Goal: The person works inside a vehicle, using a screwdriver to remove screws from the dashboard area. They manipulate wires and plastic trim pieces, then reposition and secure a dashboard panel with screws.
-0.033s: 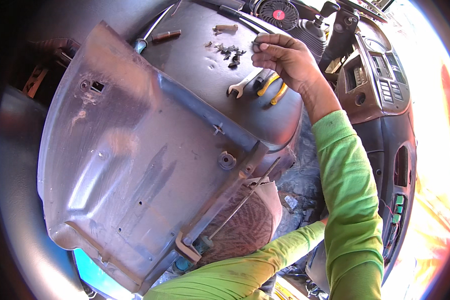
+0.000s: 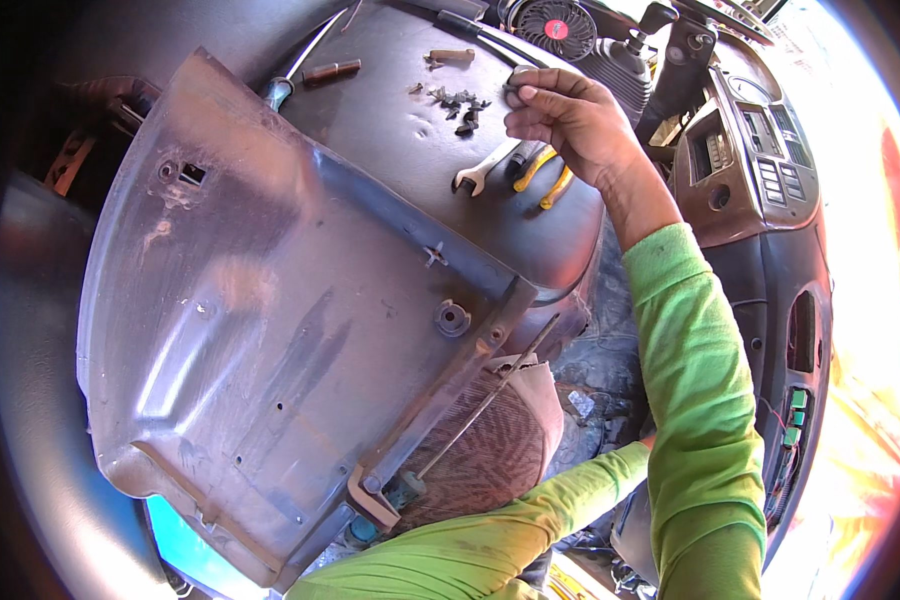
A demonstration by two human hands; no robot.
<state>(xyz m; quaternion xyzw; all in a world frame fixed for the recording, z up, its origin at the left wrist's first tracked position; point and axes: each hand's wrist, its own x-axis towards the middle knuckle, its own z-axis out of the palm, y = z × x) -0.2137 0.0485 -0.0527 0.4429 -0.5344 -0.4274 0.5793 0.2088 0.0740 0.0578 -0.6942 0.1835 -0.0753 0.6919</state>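
My right hand [image 2: 570,115], in a green sleeve, is raised over the far right of a dark padded surface [image 2: 370,100]. Thumb and forefinger pinch a small dark piece [image 2: 516,84], too small to make out fully. Several black clips [image 2: 460,108] lie just left of the hand. Below it rest an open-ended wrench [image 2: 482,172] and yellow-handled pliers [image 2: 543,178]. A large grey moulded panel [image 2: 230,350] leans across the left and middle. A second green sleeve [image 2: 560,495] passes behind my right forearm; only a sliver of skin shows there, so my left hand's fingers are hidden.
A screwdriver [image 2: 470,430] with a long thin shaft sits at the panel's lower right corner. Another screwdriver [image 2: 282,90] lies by its far edge. A small fan [image 2: 555,30] and a gear lever [image 2: 642,60] stand at the back, with the dashboard [image 2: 760,180] to the right.
The grey panel has tilted very slightly, its upper corner a little lower. My right hand keeps its place and its pinch.
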